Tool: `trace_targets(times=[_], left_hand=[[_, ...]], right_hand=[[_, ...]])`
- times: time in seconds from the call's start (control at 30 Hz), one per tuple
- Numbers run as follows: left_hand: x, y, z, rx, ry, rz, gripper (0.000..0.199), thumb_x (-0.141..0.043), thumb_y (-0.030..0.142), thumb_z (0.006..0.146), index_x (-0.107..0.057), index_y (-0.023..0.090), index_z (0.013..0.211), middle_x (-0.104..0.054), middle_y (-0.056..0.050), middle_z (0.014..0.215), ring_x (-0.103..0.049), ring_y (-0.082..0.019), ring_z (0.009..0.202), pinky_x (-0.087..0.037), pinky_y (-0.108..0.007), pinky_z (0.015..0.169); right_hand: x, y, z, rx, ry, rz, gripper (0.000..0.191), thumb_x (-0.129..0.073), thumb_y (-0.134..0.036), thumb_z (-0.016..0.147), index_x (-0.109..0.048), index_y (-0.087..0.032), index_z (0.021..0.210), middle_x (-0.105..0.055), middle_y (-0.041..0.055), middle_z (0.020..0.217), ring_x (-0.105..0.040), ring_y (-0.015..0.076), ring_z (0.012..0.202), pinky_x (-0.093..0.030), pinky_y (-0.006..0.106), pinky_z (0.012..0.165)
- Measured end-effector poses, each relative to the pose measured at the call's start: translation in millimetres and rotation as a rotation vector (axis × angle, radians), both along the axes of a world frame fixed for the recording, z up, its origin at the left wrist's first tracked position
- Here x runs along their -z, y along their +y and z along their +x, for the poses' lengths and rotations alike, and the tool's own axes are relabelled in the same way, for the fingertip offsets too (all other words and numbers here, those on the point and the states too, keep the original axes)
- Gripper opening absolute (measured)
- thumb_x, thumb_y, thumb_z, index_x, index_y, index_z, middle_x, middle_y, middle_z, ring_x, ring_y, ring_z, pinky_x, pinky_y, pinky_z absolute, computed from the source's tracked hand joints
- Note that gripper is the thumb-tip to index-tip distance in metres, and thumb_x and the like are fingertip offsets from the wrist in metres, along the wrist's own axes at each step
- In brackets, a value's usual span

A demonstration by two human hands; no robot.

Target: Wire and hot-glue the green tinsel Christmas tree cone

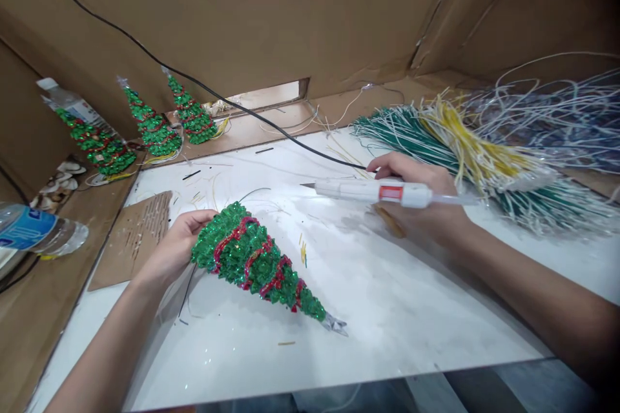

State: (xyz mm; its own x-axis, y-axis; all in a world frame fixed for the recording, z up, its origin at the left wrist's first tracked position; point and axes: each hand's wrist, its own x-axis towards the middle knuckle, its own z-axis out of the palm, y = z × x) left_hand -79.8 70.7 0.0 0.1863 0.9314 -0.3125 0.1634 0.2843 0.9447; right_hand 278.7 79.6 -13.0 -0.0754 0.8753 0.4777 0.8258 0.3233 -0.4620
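Note:
My left hand point(181, 239) grips the base of a small green tinsel Christmas tree point(261, 255) with red garland wound round it. The tree lies tilted on its side over the white work surface point(387, 335), its silver-tipped top pointing down to the right. My right hand point(421, 193) is wrapped round a white glue gun point(356, 190) with a red label. The gun's thin nozzle points left, above the tree and apart from it; a clear stick juts from its back. Some right-hand fingers are hidden behind the gun.
Three similar trees point(152, 122) stand at the back left beside a plastic bottle. Another bottle point(41, 229) lies at the left edge, near a cardboard piece point(135, 239). Green, yellow and white wire bundles point(475, 148) fill the back right. A black cable point(208, 84) crosses the back.

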Motion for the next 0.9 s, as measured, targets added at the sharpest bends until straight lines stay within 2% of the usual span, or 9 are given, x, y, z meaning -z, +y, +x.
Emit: trace_targets(times=[0.1,0.17,0.33,0.43,0.53,0.67,0.9], left_hand=[[-1.4,0,1,-0.013,0.001,-0.002,0.031,-0.083,0.015,0.050,-0.074,0.015,0.079,-0.073,-0.002,0.069,-0.064,-0.015,0.055,-0.051,-0.023,0.055],[-2.7,0,3,-0.016,-0.008,-0.012,0.031,-0.083,0.014,0.049,-0.074,0.015,0.078,-0.073,-0.003,0.068,-0.064,-0.016,0.056,-0.050,-0.023,0.054],[-3.5,0,4,-0.016,-0.031,-0.013,0.029,-0.084,0.015,0.048,-0.073,0.014,0.075,-0.072,-0.004,0.067,-0.063,-0.017,0.055,-0.048,-0.023,0.050],[-3.2,0,4,-0.008,-0.030,0.004,0.027,-0.083,0.014,0.049,-0.073,0.014,0.074,-0.072,-0.005,0.067,-0.065,-0.018,0.057,-0.049,-0.023,0.052],[-4.1,-1,4,-0.005,-0.035,0.003,0.027,-0.082,0.012,0.049,-0.073,0.014,0.075,-0.073,-0.005,0.069,-0.066,-0.020,0.064,-0.049,-0.023,0.054],[-5.3,-1,5,-0.022,-0.033,-0.001,0.028,-0.081,0.010,0.047,-0.073,0.014,0.073,-0.073,-0.004,0.071,-0.067,-0.020,0.067,-0.048,-0.022,0.053],[-0.7,1,2,-0.013,-0.025,-0.016,0.028,-0.082,0.014,0.049,-0.072,0.015,0.076,-0.072,-0.003,0.067,-0.063,-0.015,0.055,-0.048,-0.022,0.051]], right_hand=[[3.2,6,6,0.015,-0.130,-0.022,0.034,-0.055,-0.041,0.066,-0.055,-0.023,0.095,-0.066,0.0066,0.087,-0.059,0.0254,0.078,-0.038,0.033,0.063],[4.5,10,9,0.007,-0.182,-0.038,0.037,-0.054,-0.041,0.064,-0.051,-0.023,0.096,-0.064,0.0078,0.090,-0.058,0.0279,0.083,-0.039,0.036,0.066],[6.6,16,14,-0.019,-0.167,-0.119,0.041,-0.055,-0.044,0.067,-0.044,-0.022,0.099,-0.059,0.0115,0.101,-0.054,0.0297,0.091,-0.042,0.042,0.076],[9.9,20,16,-0.018,-0.143,-0.147,0.041,-0.056,-0.047,0.069,-0.043,-0.022,0.099,-0.057,0.0117,0.101,-0.052,0.0296,0.093,-0.043,0.043,0.077],[14.0,24,19,-0.036,-0.105,-0.131,0.033,-0.054,-0.034,0.068,-0.043,-0.022,0.097,-0.056,0.0114,0.101,-0.052,0.0289,0.095,-0.044,0.041,0.077],[17.8,30,23,0.021,-0.106,-0.141,0.031,-0.047,-0.016,0.060,-0.044,-0.023,0.090,-0.056,0.0093,0.095,-0.053,0.0274,0.092,-0.044,0.038,0.073],[14.7,31,22,0.069,-0.096,-0.119,0.020,-0.051,-0.017,0.070,-0.043,-0.023,0.087,-0.061,0.0090,0.091,-0.055,0.0246,0.081,-0.040,0.034,0.067]])
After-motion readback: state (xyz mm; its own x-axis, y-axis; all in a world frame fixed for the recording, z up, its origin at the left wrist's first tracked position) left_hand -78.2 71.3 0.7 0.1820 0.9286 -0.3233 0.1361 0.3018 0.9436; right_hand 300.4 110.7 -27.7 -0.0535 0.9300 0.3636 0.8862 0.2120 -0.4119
